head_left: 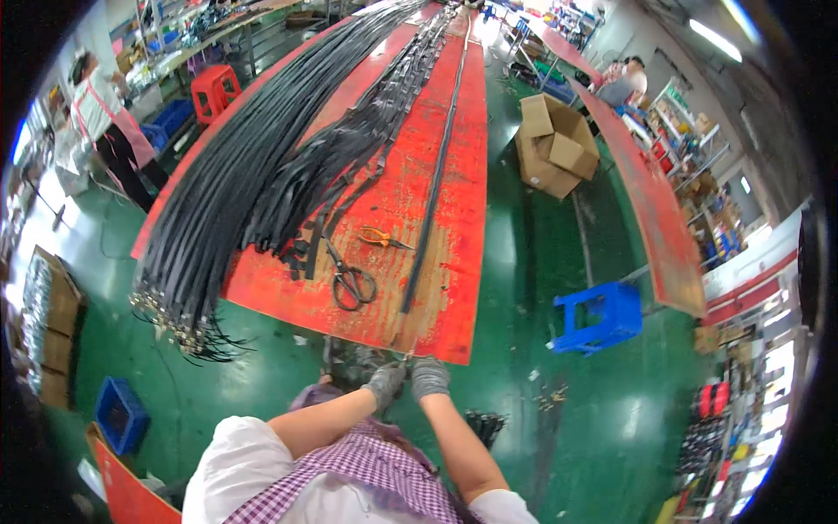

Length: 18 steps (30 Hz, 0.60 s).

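My left hand (385,382), in a grey knit glove, is closed just off the near edge of the red table (367,325). Beside it, my right hand (429,377), gloved alike, is closed too. A thin light-coloured end shows between them, too small to name. Straight up the table from my hands lies a long black strip (428,218). To its left are orange-handled pliers (381,237) and dark-handled scissors (353,286). A thick bundle of long black cables (236,166) hangs over the left edge, with flat black strips (323,157) beside it.
A blue stool (599,318) and an open cardboard box (556,147) stand right of the table. Further right is another long red table (642,196). People work at the far left and far right. A red stool (214,92) and a blue crate (120,414) are on the left.
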### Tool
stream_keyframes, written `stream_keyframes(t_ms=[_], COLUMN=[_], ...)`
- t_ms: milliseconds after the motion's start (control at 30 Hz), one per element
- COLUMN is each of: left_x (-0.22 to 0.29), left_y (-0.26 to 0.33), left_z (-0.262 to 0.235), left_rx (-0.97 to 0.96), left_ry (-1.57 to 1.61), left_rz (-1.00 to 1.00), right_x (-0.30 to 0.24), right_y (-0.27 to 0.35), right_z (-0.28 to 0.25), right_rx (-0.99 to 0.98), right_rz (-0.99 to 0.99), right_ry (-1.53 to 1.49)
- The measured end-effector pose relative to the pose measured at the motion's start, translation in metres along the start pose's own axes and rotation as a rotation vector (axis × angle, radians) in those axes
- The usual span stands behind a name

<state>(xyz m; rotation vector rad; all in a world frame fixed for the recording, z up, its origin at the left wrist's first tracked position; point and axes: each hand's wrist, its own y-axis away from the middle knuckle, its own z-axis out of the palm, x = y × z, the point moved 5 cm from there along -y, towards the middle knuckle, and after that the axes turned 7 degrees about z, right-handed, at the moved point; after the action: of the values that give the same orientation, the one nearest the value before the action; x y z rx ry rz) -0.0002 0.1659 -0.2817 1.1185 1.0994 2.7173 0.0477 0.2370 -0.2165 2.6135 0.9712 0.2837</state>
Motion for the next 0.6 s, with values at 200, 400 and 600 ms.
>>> stream_keyframes(t_ms=[200,400,600], left_x=[0.009,0.044,0.067], left_y=[-0.018,0.024,0.041], left_z=[-0.004,0.010,-0.007], left_rx=[-0.064,-0.083,-0.139], left_ry=[-0.435,-0.398,-0.247], left_rz=[0.208,-0.120,0.039], right_x=[-0.007,-0.019,-0.027], right_y=[0.007,0.016,0.012], right_z=[-0.021,-0.024,-0.022], right_rx=[0.083,0.015,0.056], right_rz=[0.006,0.020,-0.065], right_ry=[-0.045,-0.179,-0.168])
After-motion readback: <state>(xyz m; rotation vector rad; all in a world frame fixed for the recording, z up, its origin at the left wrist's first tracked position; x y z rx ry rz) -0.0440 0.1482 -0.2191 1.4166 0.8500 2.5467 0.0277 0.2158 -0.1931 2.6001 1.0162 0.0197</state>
